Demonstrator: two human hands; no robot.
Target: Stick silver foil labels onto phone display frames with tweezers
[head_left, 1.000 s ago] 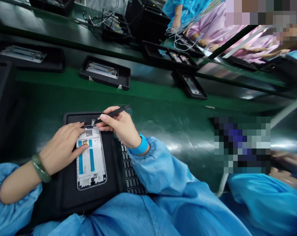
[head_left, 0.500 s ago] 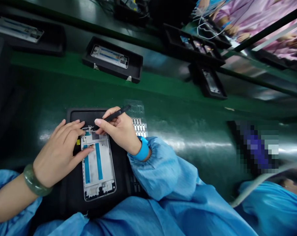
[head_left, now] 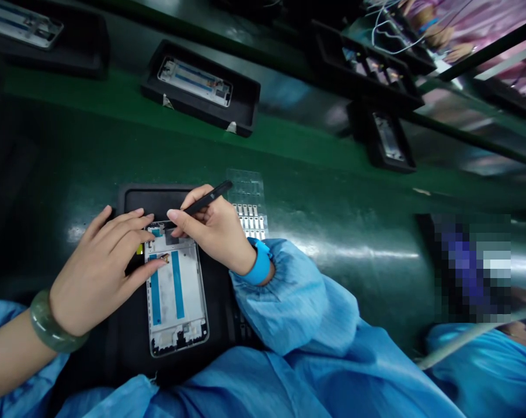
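Observation:
A silver phone frame [head_left: 188, 284] with two blue adhesive strips lies in a black tray [head_left: 128, 342] in front of me. My left hand [head_left: 95, 270] rests over its left edge, fingers stretched out and apart. The thumb tip touches or nearly touches a small copper-coloured flex piece [head_left: 164, 258]. My right hand [head_left: 217, 232] pinches black tweezers [head_left: 206, 197] at the frame's top end. Their tips are down near the top edge, mostly hidden by my fingers. A small yellow tab [head_left: 140, 249] shows beside the frame.
Right of the tray lies a clear sheet [head_left: 249, 184] with rows of small metal pieces [head_left: 251, 222]. Farther back, black trays [head_left: 241, 116] hold more phone frames [head_left: 195, 81]. A co-worker's blue sleeve [head_left: 476, 371] is at lower right; someone in pink [head_left: 485, 35] sits across.
The view has shifted slightly. The small clear-and-white piece that stood up at the frame's top end now lies lower against it. Both hands stay nearly in place, tweezers still held.

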